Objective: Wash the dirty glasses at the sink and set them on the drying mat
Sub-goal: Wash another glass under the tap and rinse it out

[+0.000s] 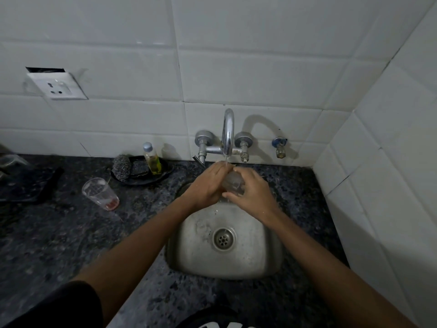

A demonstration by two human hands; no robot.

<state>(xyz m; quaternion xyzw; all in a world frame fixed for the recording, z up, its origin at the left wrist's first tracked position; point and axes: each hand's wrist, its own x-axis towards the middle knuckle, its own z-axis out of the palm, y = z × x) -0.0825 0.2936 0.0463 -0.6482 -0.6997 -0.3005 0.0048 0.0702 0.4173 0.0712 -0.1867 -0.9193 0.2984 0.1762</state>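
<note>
Large white wall tiles [236,74] behind and on the right, meeting in a corner. White socket plate [58,86] set crooked in the left wall. Dark speckled stone worktop [71,233] below. Dim, cool light throughout.

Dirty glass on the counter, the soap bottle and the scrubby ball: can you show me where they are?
dirty glass [100,194]: head view, on its clear side wall.
soap bottle [152,159]: head view, on its yellow lower body.
steel scrubber [122,169]: head view, on the middle of its wiry ball.
</note>
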